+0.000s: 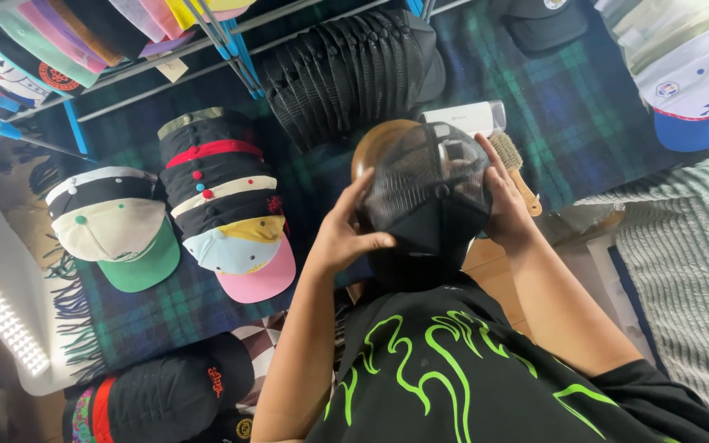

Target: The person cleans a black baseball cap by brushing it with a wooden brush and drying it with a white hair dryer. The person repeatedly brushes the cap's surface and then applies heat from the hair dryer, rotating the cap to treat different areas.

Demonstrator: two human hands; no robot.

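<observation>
Black mesh-back trucker cap [427, 197] sits between both hands, in front of the person's chest, above a wooden head-shaped form [379, 143] and the dark plaid cloth [568, 107] covering the table. Left hand [340, 234] is closed on the cap's left side, thumb lying across the solid front panel, fingers up along the mesh edge. Right hand [504, 201] is clasped on the opposite side, fingers wrapping the mesh. Judged light and soft: the mesh should give and dent under pressure, while the front panel and the brim look stiffer. Best hold appears to be the two sides near the seam where mesh meets front panel, as now, or the brim; squeezing the mesh crown would likely crush it. Not slippery, not fragile. Nearby: a bristle brush [512, 164], a white box-like item [465, 117], a stack of black caps [346, 70], a row of coloured caps [223, 205].
</observation>
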